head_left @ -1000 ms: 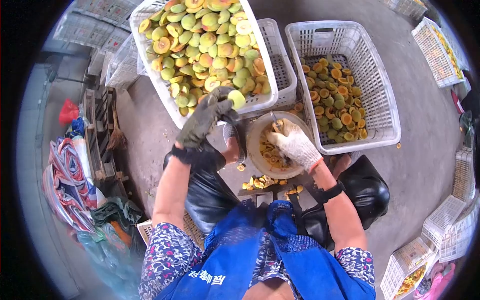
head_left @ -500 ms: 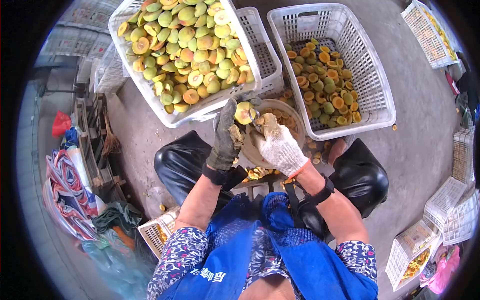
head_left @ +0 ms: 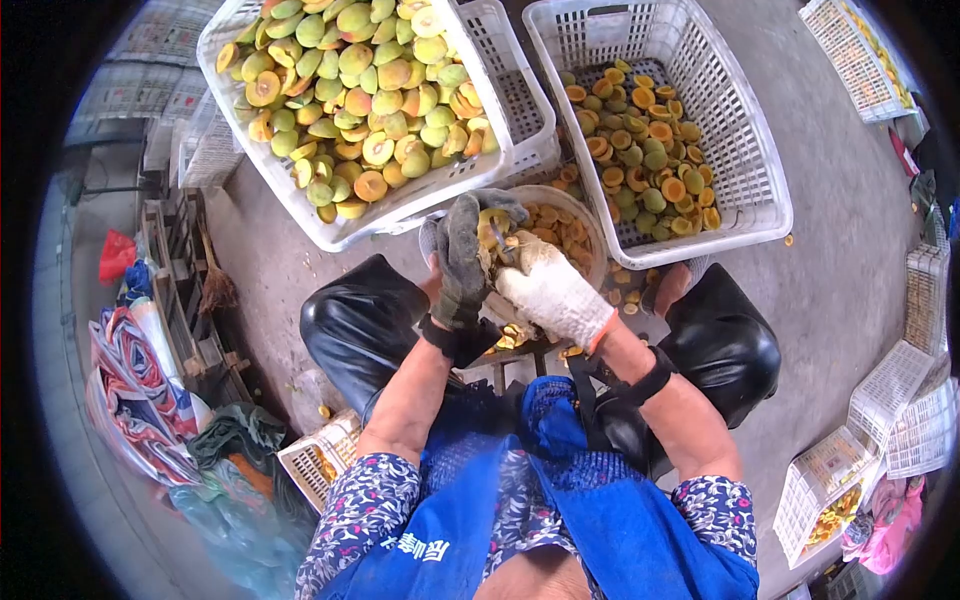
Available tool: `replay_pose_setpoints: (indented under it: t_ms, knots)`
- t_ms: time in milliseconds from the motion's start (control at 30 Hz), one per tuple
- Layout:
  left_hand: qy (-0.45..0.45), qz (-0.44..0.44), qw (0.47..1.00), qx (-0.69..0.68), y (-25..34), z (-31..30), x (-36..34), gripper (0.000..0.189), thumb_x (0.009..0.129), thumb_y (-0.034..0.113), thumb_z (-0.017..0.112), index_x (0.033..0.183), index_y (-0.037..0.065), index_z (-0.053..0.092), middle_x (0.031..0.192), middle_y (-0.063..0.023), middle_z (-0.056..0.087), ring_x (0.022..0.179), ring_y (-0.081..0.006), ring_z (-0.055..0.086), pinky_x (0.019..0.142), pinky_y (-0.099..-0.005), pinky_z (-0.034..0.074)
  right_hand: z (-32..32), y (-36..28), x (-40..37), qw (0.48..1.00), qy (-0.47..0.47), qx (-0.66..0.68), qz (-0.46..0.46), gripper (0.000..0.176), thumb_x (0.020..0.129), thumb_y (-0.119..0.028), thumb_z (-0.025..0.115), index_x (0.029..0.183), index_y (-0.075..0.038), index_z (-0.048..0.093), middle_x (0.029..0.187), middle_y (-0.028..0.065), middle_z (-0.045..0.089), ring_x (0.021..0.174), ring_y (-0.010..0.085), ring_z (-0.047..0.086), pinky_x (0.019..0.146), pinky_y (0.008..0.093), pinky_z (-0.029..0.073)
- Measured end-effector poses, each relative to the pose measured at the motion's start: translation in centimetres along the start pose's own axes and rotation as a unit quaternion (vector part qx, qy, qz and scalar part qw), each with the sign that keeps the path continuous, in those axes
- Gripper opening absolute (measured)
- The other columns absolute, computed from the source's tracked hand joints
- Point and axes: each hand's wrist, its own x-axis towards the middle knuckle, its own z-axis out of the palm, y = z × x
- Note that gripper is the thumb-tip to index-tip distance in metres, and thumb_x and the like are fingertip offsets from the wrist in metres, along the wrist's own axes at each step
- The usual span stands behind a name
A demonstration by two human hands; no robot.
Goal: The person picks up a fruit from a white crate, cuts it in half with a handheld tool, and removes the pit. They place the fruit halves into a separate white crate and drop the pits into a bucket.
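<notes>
My left hand [head_left: 462, 262], in a dark grey glove, is closed round a yellow-green peach half [head_left: 488, 226] that its fingers partly cover. My right hand [head_left: 558, 290], in a white knit glove with brown-stained fingertips, grips a small curved metal pitting tool [head_left: 502, 240]. The tool's end meets the cut face of the peach half; its handle is hidden in the fist. Both hands are close together over the near side of a round bucket [head_left: 601, 246] holding orange-brown pieces. Beyond my left hand, a white crate [head_left: 330, 238] is heaped with halved peaches [head_left: 375, 100].
Another white crate [head_left: 700, 238] at the back right holds hollowed peach halves [head_left: 650, 160]. A crate [head_left: 525, 105] sits partly beneath the heaped one. Fruit scraps lie on the floor by my feet. A wooden pallet [head_left: 180, 290] and plastic sheeting [head_left: 140, 390] are left; more crates [head_left: 820, 490] stand right.
My left fingers have curled further over the peach half and turned it. My right hand has brought the tool in against the fruit. The whole view has shifted slightly.
</notes>
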Motion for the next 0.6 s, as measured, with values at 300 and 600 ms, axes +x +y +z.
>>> replay_pose_setpoints:
  t_ms: [300, 600]
  knots:
    - [-0.090, -0.106, 0.984, -0.113, 2.6, -0.4, 0.3, 0.047, 0.098, 0.040, 0.037, 0.102, -0.002, 0.058, 0.100, -0.0135, 0.062, 0.093, -0.0220, 0.061, 0.085, -0.0367, 0.050, -0.5, 0.6, -0.3, 0.986, -0.116, -0.103, -0.062, 0.023, 0.079, -0.015, 0.053, 0.087, 0.006, 0.055, 0.090, 0.0250, 0.059, 0.083, 0.0392, 0.059, 0.073, 0.0448, 0.047]
    - [-0.154, -0.075, 0.961, -0.216, 1.3, -0.8, 0.9, 0.052, 0.097, 0.045, 0.036, 0.065, 0.007, 0.048, 0.061, -0.0067, 0.046, 0.064, -0.0206, 0.052, 0.083, -0.0482, 0.049, -4.2, -2.2, 1.6, 0.733, -0.233, 0.498, 0.399, 0.019, 0.078, -0.021, 0.058, 0.079, -0.003, 0.055, 0.060, 0.0011, 0.050, 0.041, 0.0096, 0.046, 0.036, 0.0245, 0.038]
